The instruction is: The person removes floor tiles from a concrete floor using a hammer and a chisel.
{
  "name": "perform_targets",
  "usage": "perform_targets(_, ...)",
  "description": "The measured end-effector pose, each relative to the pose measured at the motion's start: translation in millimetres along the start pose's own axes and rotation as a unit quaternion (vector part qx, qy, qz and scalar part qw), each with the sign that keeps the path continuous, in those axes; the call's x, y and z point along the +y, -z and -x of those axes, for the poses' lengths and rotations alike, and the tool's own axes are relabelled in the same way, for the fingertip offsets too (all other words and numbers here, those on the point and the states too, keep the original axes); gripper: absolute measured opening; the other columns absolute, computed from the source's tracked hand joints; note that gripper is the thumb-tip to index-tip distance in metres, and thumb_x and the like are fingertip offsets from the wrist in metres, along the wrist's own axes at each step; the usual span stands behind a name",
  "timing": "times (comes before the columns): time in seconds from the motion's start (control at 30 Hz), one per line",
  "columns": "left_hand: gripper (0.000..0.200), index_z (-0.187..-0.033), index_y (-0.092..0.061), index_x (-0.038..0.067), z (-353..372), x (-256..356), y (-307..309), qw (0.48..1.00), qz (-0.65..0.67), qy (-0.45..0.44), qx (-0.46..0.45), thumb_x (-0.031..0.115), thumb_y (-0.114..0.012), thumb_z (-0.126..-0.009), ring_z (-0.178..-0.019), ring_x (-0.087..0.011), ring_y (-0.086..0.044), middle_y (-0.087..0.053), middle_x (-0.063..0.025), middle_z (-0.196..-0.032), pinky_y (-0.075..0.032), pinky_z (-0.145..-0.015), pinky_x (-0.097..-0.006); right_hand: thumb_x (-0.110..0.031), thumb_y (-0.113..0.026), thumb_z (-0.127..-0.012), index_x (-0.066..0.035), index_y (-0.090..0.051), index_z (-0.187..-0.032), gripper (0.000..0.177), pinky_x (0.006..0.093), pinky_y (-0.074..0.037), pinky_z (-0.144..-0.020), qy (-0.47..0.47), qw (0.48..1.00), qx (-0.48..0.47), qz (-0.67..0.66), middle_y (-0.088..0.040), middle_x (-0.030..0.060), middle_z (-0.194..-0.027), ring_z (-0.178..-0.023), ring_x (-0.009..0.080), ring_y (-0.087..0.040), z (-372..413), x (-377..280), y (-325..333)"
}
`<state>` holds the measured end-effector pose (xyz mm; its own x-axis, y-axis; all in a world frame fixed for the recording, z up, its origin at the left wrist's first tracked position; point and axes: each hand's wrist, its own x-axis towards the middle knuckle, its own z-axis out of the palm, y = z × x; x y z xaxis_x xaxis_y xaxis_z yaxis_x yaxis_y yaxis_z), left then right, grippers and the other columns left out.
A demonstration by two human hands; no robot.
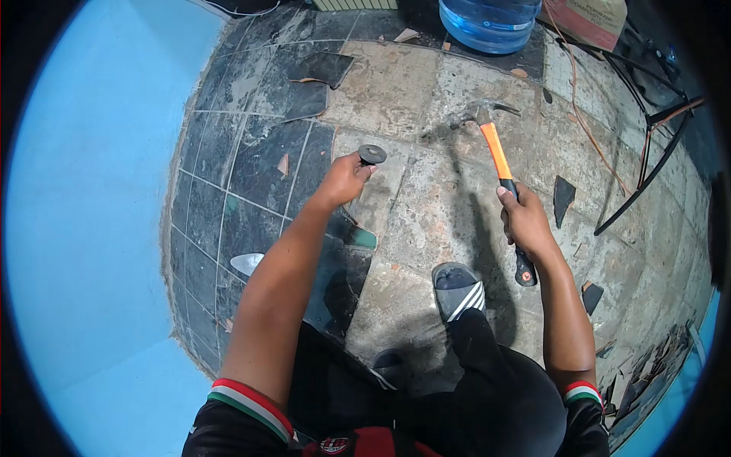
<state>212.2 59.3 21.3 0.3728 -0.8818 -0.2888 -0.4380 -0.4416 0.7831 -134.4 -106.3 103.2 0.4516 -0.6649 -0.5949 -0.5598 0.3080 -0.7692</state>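
Note:
My left hand (346,181) is closed around an upright tool with a round dark head (371,154); its lower part is hidden by the hand. It is held over the border between dark tiles (259,171) and bare rough floor (396,84). In my right hand (525,217) is a claw hammer (499,152) with an orange and black handle, its metal head raised and pointing away from me. A broken dark tile piece (324,68) lies beyond my left hand.
A blue water jug (491,23) stands at the top, beside a red and tan bag (590,23). Black metal legs (647,167) and an orange cord (582,114) are at right. Tile rubble (647,381) lies lower right. A blue wall (84,190) borders the left.

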Motion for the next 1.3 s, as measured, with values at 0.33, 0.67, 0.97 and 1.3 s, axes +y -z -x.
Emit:
perform_targets(0.33,0.029,-0.119,-0.069,-0.002,1,-3,-10,0.999,-0.024,-0.022,-0.022,0.016,-0.07,-0.096,-0.104,-0.0339,-0.071,-0.075,-0.0216,-0.11,-0.053,-0.091,-0.0388,-0.03,-0.056,-0.107,-0.004,-0.055,-0.096,0.028,0.0326,-0.042,-0.047,0.152,0.972,0.165,-0.066,-0.051,0.0004,-0.063,-0.052,0.011,-0.051,-2,-22,-31)
perform_targets(0.67,0.028,-0.117,-0.07,-0.001,2,-7,-15,0.998,-0.05,-0.046,-0.008,0.016,-0.071,-0.095,-0.098,-0.0369,-0.071,-0.074,-0.0232,-0.103,-0.053,-0.086,-0.0421,-0.029,-0.058,-0.105,0.001,-0.06,-0.1,0.03,0.0434,-0.048,-0.059,0.146,0.983,0.038,0.101,-0.061,0.0126,-0.068,-0.062,0.0249,-0.062,-9,-24,-29)
perform_targets(0.97,0.028,-0.119,-0.069,0.001,8,0,-18,0.999,-0.041,-0.027,-0.024,0.015,-0.07,-0.095,-0.098,-0.0405,-0.07,-0.074,-0.0236,-0.103,-0.053,-0.086,-0.0431,-0.017,-0.05,-0.101,0.005,-0.058,-0.109,0.025,0.0552,-0.051,-0.072,0.233,0.95,0.098,0.182,-0.065,0.0313,-0.082,-0.078,0.05,-0.066,-2,17,-69)
perform_targets(1.3,0.028,-0.119,-0.068,-0.001,-10,1,0,0.993,-0.113,-0.03,-0.017,0.015,-0.07,-0.096,-0.095,-0.0251,-0.072,-0.076,-0.0183,-0.106,-0.054,-0.086,-0.038,-0.026,-0.059,-0.103,0.001,-0.058,-0.1,0.028,0.0443,-0.047,-0.057,0.103,0.99,0.04,0.082,-0.06,0.0142,-0.067,-0.058,0.0291,-0.06,-16,33,-38)
